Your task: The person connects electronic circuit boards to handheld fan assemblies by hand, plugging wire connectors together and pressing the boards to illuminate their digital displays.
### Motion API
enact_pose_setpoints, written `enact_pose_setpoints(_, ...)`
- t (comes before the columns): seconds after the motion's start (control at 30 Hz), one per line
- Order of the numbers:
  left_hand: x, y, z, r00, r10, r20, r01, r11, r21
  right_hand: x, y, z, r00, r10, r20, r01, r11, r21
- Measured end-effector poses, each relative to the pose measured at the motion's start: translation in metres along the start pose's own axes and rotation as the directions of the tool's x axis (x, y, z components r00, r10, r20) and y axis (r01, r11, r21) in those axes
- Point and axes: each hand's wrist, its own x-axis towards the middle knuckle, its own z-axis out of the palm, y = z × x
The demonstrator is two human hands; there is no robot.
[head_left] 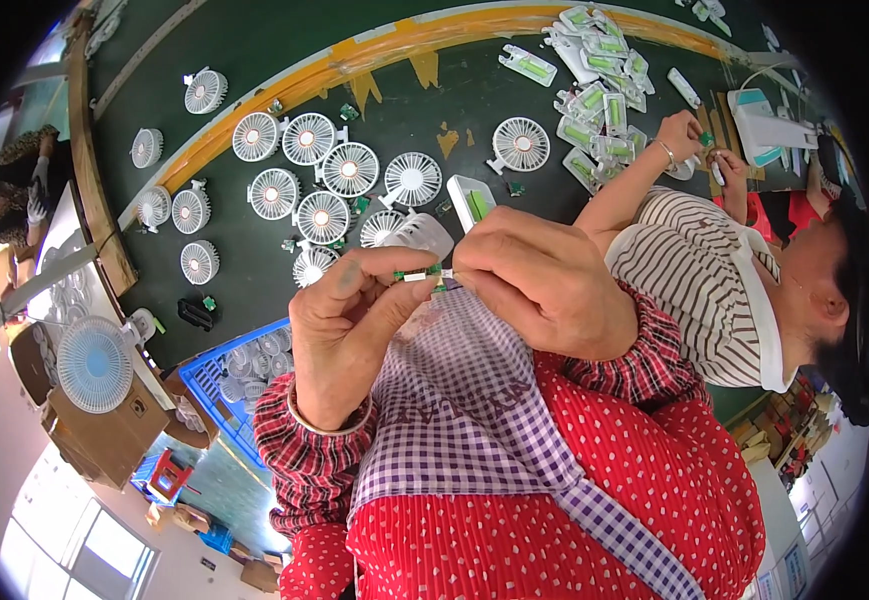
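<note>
Dark green table [254,40] strewn with white fan heads [349,168] and handle shells [594,100]

about fifteen white fan heads [350,168] on table, one blue crate [216,388], one standing fan [95,364]

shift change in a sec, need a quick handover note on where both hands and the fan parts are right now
Left hand: raised at chest height, fingers pinching one end of a small green and white part.
Right hand: closed on the other end of the same part.
White fan housing: just behind the hands, above the dark green table; whether a hand grips it cannot be told.
Done: many assembled white fan heads lie on the table.
Left: white handle pieces with green boards are piled far right, where another person's hand works.
</note>
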Motion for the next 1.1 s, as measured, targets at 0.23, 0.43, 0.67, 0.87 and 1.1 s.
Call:
enact_pose_setpoints(0.23, 0.007, -0.02, -0.004, 0.984, -0.158, 0.086, 0.178, 0.915, -0.361, -0.002, -0.002, -0.003, 0.993, 0.119, 0.026, -0.121, 0.986, 0.114)
enact_pose_setpoints(0.43, 0.01, -0.024, 0.0, 0.974, -0.2, 0.104, 0.226, 0.87, -0.439, -0.002, -0.001, -0.003, 0.991, 0.13, -0.01, -0.128, 0.984, 0.121)
enact_pose_setpoints(0.67, 0.01, -0.026, 0.001, 0.977, -0.194, 0.09, 0.213, 0.877, -0.43, -0.003, -0.001, -0.002, 0.996, 0.086, 0.019, -0.087, 0.994, 0.068)
enact_pose_setpoints(0.87, 0.004, -0.014, 0.002, 0.988, -0.153, 0.018, 0.154, 0.97, -0.186, -0.004, 0.0, -0.004, 0.995, 0.041, 0.087, -0.038, 0.999, -0.028)
enact_pose_setpoints(1.1, -0.002, -0.009, 0.011, 0.995, 0.09, -0.051, -0.074, 0.965, 0.251, -0.008, 0.006, -0.002, 0.988, -0.058, 0.146, 0.079, 0.986, -0.144)
